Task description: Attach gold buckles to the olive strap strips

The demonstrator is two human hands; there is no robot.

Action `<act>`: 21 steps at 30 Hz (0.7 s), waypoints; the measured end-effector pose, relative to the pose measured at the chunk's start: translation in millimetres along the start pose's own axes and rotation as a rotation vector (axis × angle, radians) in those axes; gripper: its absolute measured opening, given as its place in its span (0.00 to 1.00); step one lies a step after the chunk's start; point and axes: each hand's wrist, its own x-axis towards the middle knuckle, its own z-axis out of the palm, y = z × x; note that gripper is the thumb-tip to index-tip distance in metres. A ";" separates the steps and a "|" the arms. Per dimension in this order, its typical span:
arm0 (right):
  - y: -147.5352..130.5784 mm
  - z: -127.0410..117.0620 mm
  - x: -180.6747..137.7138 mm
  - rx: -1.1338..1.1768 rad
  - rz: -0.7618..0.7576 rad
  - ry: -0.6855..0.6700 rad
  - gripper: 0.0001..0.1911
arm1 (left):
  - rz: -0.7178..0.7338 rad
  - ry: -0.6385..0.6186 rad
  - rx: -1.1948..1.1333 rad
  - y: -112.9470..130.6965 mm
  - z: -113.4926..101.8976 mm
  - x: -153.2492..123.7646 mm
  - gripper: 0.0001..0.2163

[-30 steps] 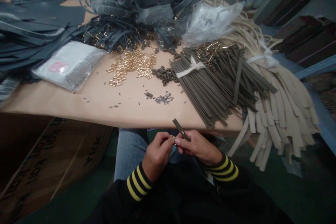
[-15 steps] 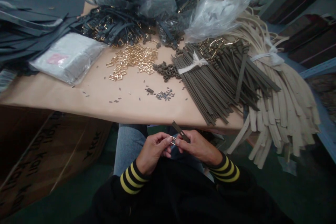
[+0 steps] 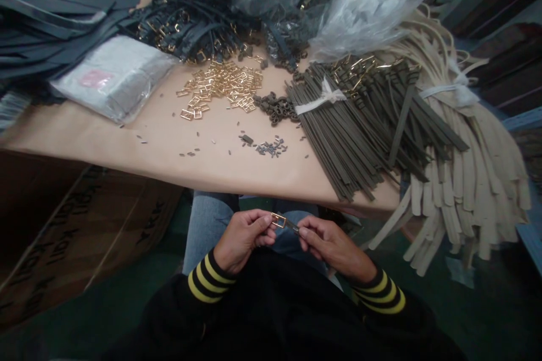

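Before the table's (image 3: 203, 170) near edge, the left hand (image 3: 243, 237) pinches a gold rectangular buckle (image 3: 278, 225), its long axis pointing toward the right hand (image 3: 332, 243), which grips a dark strap (image 3: 292, 226) at the buckle's opposite end.

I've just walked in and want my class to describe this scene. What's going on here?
A person is handling a gold buckle and a short dark strap in front of the table. The left hand pinches one end of the buckle; the right hand grips the strap, which reaches the buckle's other end. Whether they are fastened is too small to tell. On the table lie a heap of gold buckles and a tied bundle of dark straps.
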 end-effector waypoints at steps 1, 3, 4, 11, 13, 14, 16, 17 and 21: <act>0.4 0.1 -1.0 0.019 0.014 -0.024 0.15 | -0.002 -0.001 -0.007 -0.3 -0.2 0.2 0.10; 0.4 -0.2 -2.6 0.061 0.038 -0.051 0.15 | -0.005 -0.005 -0.024 -0.6 -0.6 0.2 0.10; 0.0 -0.9 -3.1 0.078 0.050 -0.060 0.15 | -0.012 -0.011 -0.032 -0.7 -0.8 0.2 0.10; 0.6 -10.8 -3.7 0.114 0.059 -0.101 0.16 | -0.091 -0.081 -0.062 -2.4 -4.3 0.1 0.11; 2.4 -13.0 -3.7 0.136 0.056 -0.128 0.16 | -0.098 -0.095 -0.072 -3.1 -4.9 0.2 0.11; 3.3 -13.9 -3.7 0.148 0.055 -0.143 0.15 | -0.102 -0.102 -0.075 -3.3 -5.1 0.3 0.11; 4.8 -15.2 -3.6 0.166 0.054 -0.166 0.15 | -0.107 -0.106 -0.078 -3.4 -5.1 0.3 0.12; 5.4 -15.8 -3.6 0.174 0.054 -0.174 0.15 | -0.108 -0.106 -0.081 -3.4 -5.1 0.2 0.12; 9.0 -17.2 -2.4 0.200 0.058 -0.201 0.16 | -0.126 -0.126 -0.097 -3.2 -5.7 0.1 0.10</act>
